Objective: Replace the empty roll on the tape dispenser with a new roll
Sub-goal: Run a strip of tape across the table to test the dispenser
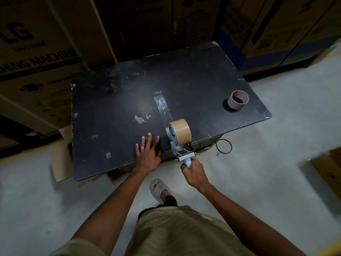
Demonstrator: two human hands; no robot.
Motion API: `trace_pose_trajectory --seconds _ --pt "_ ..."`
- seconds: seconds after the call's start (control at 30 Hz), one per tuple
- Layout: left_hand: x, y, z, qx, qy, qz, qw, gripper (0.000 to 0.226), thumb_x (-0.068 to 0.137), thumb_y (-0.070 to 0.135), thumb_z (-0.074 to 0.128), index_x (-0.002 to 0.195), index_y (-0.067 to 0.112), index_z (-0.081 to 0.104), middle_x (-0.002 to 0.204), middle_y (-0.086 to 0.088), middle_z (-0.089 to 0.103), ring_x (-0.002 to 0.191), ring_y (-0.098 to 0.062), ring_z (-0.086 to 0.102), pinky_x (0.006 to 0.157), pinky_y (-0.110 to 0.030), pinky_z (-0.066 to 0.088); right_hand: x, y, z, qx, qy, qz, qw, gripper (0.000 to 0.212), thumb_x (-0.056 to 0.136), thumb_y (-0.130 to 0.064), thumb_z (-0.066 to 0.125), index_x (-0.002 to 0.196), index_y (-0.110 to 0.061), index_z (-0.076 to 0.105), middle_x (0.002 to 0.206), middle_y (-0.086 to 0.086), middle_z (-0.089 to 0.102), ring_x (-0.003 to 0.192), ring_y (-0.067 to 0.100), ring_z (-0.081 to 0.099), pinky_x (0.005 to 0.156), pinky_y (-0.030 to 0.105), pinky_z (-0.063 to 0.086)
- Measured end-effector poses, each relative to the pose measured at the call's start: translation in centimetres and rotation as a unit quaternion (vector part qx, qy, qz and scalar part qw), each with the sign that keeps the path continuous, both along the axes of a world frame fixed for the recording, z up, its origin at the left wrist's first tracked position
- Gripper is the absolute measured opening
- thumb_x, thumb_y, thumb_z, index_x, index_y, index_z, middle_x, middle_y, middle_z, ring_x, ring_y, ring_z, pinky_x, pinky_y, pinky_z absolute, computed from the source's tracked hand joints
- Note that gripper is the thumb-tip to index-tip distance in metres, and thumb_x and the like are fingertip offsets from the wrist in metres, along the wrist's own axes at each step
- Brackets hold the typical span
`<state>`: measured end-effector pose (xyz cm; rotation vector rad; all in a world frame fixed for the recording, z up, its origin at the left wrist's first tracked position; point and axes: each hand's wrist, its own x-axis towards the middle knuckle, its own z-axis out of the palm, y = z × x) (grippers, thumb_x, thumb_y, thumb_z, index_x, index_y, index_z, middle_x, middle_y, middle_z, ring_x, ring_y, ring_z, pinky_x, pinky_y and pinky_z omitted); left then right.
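Two bare hands are seen above a black, scuffed tabletop [203,74]. The handle of a grey tape dispenser [181,150] is gripped by the curled fingers of the right hand [193,172], just off the near edge. A full brown tape roll [181,131] is mounted on it, upright. The left hand [148,154] is laid flat beside it, fingers spread. A clear tape strip [163,108] is stretched away across the surface. Farther right, an empty roll [238,99] is stood near the far corner.

Left hand [147,154] flat, fingers spread; right hand [193,172] fisted, both arms extended
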<state>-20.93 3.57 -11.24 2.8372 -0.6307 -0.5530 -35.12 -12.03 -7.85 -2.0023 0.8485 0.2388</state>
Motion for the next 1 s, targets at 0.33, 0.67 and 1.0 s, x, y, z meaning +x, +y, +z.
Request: trace_pose_trajectory --seconds 0.33,0.67,1.0 --pt "-0.1 0.3 0.2 0.006 0.008 -0.02 1.0 0.068 0.101 0.049 0.036 0.156 0.037 -0.002 0.166 -0.004 -0.014 0.152 -0.032 -0.01 0.12 -0.055 -0.001 -1.4 0.4 0.5 -0.017 -0.016 0.02 1.0 0.014 0.091 -0.02 0.064 0.096 -0.008 0.06 0.081 0.006 0.066 0.066 0.015 0.062 0.052 0.023 0.046" --pt "-0.1 0.3 0.0 0.012 0.007 -0.024 1.0 0.071 0.1 0.048 0.04 0.157 0.035 0.0 0.166 -0.005 -0.014 0.152 -0.034 -0.009 0.12 -0.058 0.001 -4.0 0.3 0.7 0.0 -0.013 0.035 0.999 0.008 0.092 -0.016 0.062 0.086 -0.012 0.058 0.073 0.004 0.062 0.065 0.018 0.061 0.059 0.035 0.051" --pt "-0.1 0.2 -0.1 0.011 0.0 -0.029 1.0 0.068 0.101 0.048 0.037 0.157 0.034 0.0 0.166 -0.006 -0.012 0.152 -0.034 -0.008 0.12 -0.058 0.003 -4.4 0.3 1.4 0.006 -0.006 0.036 0.999 0.015 0.089 -0.015 0.061 0.076 -0.015 0.054 0.066 0.0 0.056 0.058 0.014 0.053 0.052 0.026 0.039"
